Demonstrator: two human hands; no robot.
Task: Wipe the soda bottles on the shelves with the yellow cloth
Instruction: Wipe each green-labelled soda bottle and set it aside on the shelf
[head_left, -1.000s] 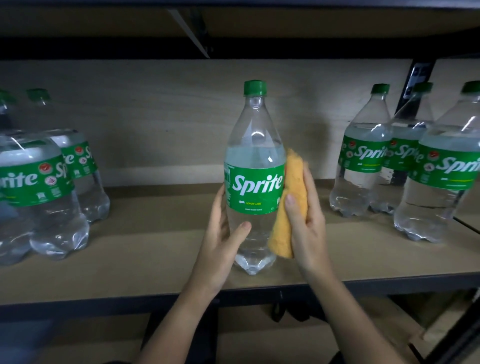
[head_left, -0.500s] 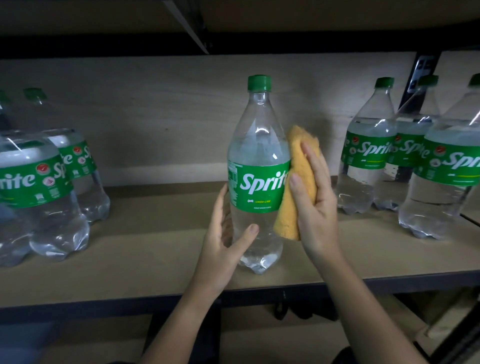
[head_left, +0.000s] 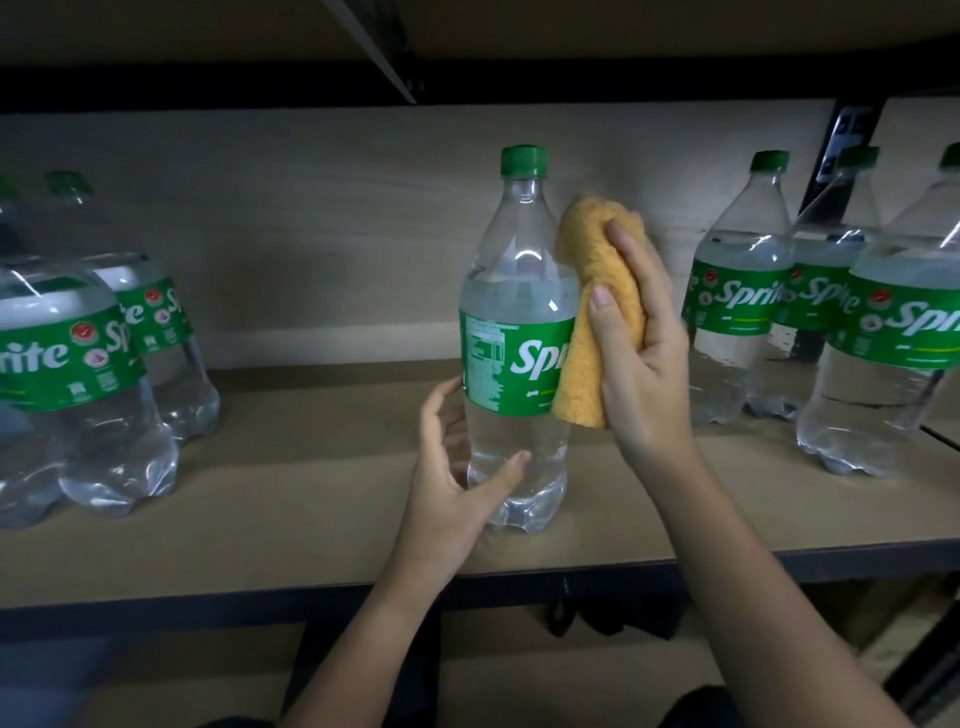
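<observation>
- A clear Sprite bottle with a green cap and green label stands upright at the middle of the frame, on the wooden shelf, near its front edge.
- The left hand, below centre, holds the bottle's lower body: the thumb lies across the front of the clear plastic and the fingers curve round the left side.
- The right hand, just right of centre, has its grip closed round a bunched yellow cloth, with fingertips pressed into the fabric.
- The cloth touches the bottle's right side, from the shoulder down over the right part of the label, hiding the end of the brand name.
- At the right of the frame three more Sprite bottles stand upright in a close group on the same shelf, well apart from the held one.
- At the left of the frame stand other Sprite bottles, close together; the outermost is cut off by the picture's edge.
- A pale wooden back panel runs behind all the bottles, and a dark metal frame crosses the top.
</observation>
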